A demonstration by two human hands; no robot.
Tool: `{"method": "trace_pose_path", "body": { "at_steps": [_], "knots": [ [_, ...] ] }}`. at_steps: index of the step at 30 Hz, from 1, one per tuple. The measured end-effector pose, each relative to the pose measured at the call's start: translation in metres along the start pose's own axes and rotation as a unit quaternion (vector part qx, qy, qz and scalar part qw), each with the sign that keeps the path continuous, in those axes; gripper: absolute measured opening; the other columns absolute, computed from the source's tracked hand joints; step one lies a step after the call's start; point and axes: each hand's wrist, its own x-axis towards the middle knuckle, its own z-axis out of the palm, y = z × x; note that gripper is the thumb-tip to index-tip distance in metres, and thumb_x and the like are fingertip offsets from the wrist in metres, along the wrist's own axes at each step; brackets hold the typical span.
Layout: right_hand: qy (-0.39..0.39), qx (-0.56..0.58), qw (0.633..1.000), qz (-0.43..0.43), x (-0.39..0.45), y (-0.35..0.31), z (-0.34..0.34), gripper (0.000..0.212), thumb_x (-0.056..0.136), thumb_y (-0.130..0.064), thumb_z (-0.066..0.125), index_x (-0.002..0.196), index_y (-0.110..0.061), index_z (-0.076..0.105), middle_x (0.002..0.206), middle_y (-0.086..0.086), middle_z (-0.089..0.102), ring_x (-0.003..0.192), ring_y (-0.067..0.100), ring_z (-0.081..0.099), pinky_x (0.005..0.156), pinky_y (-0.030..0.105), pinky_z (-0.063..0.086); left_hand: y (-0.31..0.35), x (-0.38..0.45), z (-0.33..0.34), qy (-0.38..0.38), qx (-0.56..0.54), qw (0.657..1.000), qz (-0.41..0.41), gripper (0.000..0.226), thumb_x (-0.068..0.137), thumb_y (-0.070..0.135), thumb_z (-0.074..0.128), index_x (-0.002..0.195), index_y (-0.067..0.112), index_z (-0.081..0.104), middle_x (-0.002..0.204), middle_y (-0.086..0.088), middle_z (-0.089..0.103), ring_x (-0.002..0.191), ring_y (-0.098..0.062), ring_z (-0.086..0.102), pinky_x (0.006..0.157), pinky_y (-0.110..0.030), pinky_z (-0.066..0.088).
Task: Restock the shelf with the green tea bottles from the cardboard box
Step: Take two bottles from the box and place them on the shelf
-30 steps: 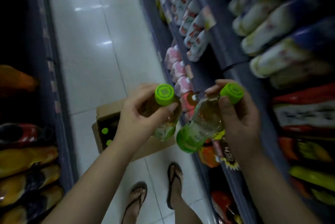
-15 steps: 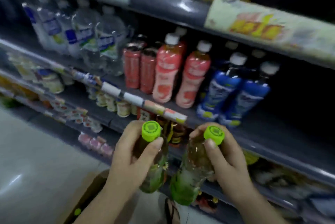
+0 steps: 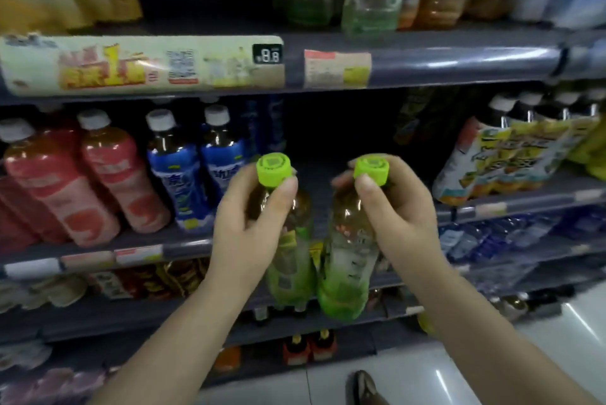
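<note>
On the shelf (image 3: pixel 183 249) to your left stand pink bottles (image 3: pixel 108 175), then blue bottles (image 3: pixel 177 171). Your left hand (image 3: pixel 252 230) grips one green tea bottle (image 3: pixel 292 260) by its neck, and your right hand (image 3: pixel 396 224) grips a second green tea bottle (image 3: pixel 347 267) just beside it, both upright before a dark gap. Yellow-labelled bottles (image 3: pixel 511 155) stand farther right.
</note>
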Motion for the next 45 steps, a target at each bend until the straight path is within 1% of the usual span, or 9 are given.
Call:
{"method": "trace_pose_path", "body": {
  "at_steps": [6,11,16,19,25,31,35,37,45],
  "knots": [
    [0.060,-0.006,0.997,-0.053,0.064,0.030,-0.041,0.018,0.092,-0.024,0.053,0.100,-0.010,0.060,0.092,0.007,0.069,0.083,0.004,0.062,0.076,0.020,0.048,-0.014,0.059,0.053,0.098,-0.075,0.992,0.031,0.020,0.082,0.045,0.057,0.093,0.030,0.063,0.081,0.012,0.059,0.072,-0.001,0.055,0.061,-0.019,0.044],
    [0.097,0.034,0.994,-0.045,0.116,0.065,-0.047,0.005,0.090,-0.021,0.058,0.094,-0.020,0.060,0.088,-0.007,0.066,0.084,0.000,0.063,0.080,0.021,0.050,-0.045,0.112,0.074,0.157,-0.069,0.984,0.044,0.009,0.081,0.043,0.062,0.085,0.035,0.065,0.082,0.012,0.065,0.084,-0.009,0.060,0.081,-0.037,0.049],
    [0.089,0.049,0.995,-0.004,0.168,0.092,-0.034,0.014,0.090,-0.020,0.061,0.104,-0.022,0.059,0.095,-0.018,0.061,0.086,-0.011,0.057,0.077,0.002,0.043,-0.068,0.160,0.090,0.194,-0.003,0.981,0.021,0.021,0.086,0.037,0.061,0.101,0.023,0.065,0.095,0.010,0.068,0.091,-0.001,0.062,0.086,-0.023,0.049],
    [0.034,0.007,0.999,0.019,0.187,0.105,-0.024,0.022,0.091,-0.027,0.060,0.112,-0.024,0.055,0.103,-0.012,0.058,0.094,-0.004,0.053,0.072,-0.004,0.039,-0.081,0.175,0.097,0.163,0.046,0.986,0.003,0.023,0.084,0.042,0.061,0.103,0.029,0.062,0.107,0.004,0.068,0.103,-0.011,0.063,0.094,-0.034,0.050],
    [-0.045,-0.049,0.996,0.058,0.198,0.125,-0.022,0.037,0.093,-0.036,0.055,0.128,-0.025,0.052,0.111,-0.015,0.053,0.105,-0.001,0.049,0.076,0.003,0.039,-0.097,0.183,0.091,0.135,0.062,0.987,-0.064,0.043,0.090,0.044,0.054,0.126,0.020,0.056,0.122,0.004,0.062,0.114,-0.012,0.058,0.094,-0.025,0.045],
    [-0.110,-0.059,0.980,0.152,0.189,0.130,-0.035,0.068,0.087,-0.049,0.057,0.144,-0.025,0.030,0.137,-0.009,0.045,0.126,0.009,0.043,0.092,0.020,0.032,-0.112,0.164,0.074,0.007,0.116,0.983,-0.144,0.078,0.091,0.051,0.047,0.151,0.022,0.005,0.152,0.004,0.030,0.136,-0.012,0.031,0.104,-0.023,0.026],
    [-0.199,-0.109,0.961,0.161,0.165,0.161,-0.048,0.094,0.077,-0.032,0.075,0.147,-0.027,0.013,0.141,-0.006,0.042,0.122,0.007,0.042,0.103,0.027,0.037,-0.147,0.138,0.054,-0.118,0.114,0.972,-0.167,0.075,0.086,0.021,0.066,0.147,0.022,0.022,0.145,0.003,0.043,0.133,-0.014,0.040,0.112,-0.035,0.034],
    [-0.170,-0.107,0.969,0.142,0.158,0.175,-0.047,0.089,0.077,-0.026,0.076,0.146,-0.029,0.019,0.139,-0.004,0.046,0.125,0.011,0.045,0.105,0.032,0.039,-0.155,0.135,0.052,-0.094,0.121,0.976,-0.153,0.074,0.085,0.012,0.068,0.145,0.021,0.027,0.143,0.002,0.045,0.132,-0.013,0.042,0.113,-0.040,0.034],
    [-0.040,-0.132,0.982,0.129,0.147,0.176,-0.032,0.075,0.062,-0.035,0.085,0.124,-0.018,0.046,0.121,-0.002,0.060,0.110,0.012,0.057,0.091,0.027,0.047,-0.157,0.136,0.087,0.090,0.203,0.968,-0.114,0.082,0.068,0.033,0.082,0.135,0.021,0.035,0.132,-0.006,0.041,0.122,-0.019,0.043,0.100,-0.032,0.041]
  ]
}}
